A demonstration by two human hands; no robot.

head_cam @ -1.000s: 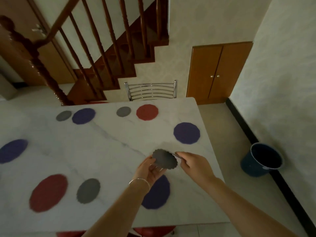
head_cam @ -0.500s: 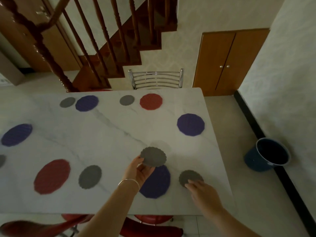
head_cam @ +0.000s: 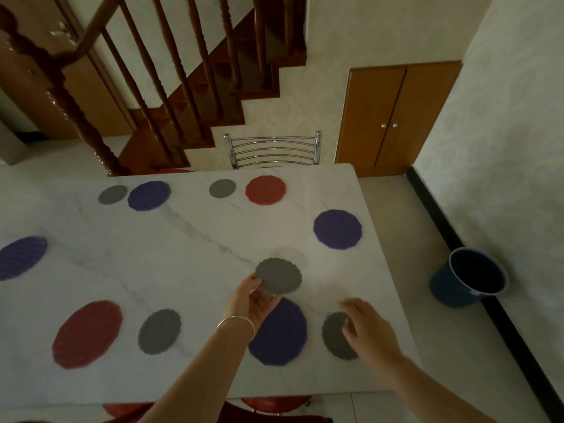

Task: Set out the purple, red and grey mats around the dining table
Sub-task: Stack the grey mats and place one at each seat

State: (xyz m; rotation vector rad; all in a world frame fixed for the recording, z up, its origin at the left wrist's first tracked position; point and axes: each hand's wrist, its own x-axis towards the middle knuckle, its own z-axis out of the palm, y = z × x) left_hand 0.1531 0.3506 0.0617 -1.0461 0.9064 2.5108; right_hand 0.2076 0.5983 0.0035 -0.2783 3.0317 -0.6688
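The marble counter (head_cam: pixel 189 270) is laid with mats in pairs, a large one beside a small grey one, which suggests one pair per seat. Just beyond and to the right of the left hand's fingers (head_cam: pixel 254 283), a large purple mat (head_cam: pixel 338 229) lies alone, so the held mat is probably meant to go beside it. Under the left wrist, a second large purple mat (head_cam: pixel 282 334) is partly covered by the left hand (head_cam: pixel 254 303). A small grey mat (head_cam: pixel 278 276) is pinched at its near edge by those fingers and held level above the counter. Beneath the right hand (head_cam: pixel 367 329), whose fingers are loosely spread and hold nothing, another small grey mat (head_cam: pixel 335 335) lies flat; whether it is being touched cannot be told. Far to the left of both hands, a purple mat (head_cam: pixel 21 257) is cut off by the frame edge.
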